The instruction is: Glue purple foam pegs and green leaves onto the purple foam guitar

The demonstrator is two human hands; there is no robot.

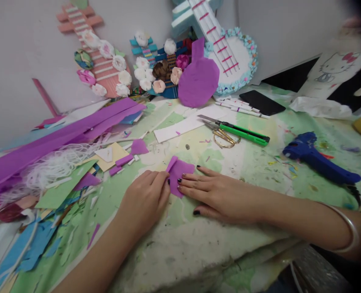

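Head view, right over the action. Left hand [145,199] curled, thumb and fingertips pinching the left edge of a purple paper piece [180,173], with one upper flap folded up. Right hand [220,193] spread flat and open, fingertips pressing the right side of the same piece down onto the bench [199,244]. Judging by the look: featherweight, thin and soft, quick to crease or tear. Best taken by an edge or corner with a light pinch, never a squeeze. Silver bangle [350,230] on the right wrist. Further out: gold scissors [225,138] just beside a green utility knife [244,133], beyond the right hand. Blue glue gun [318,160] well off to the right. Long purple paper strips [61,136] far left. Purple guitar-shaped cutout [199,79] propped at the back.
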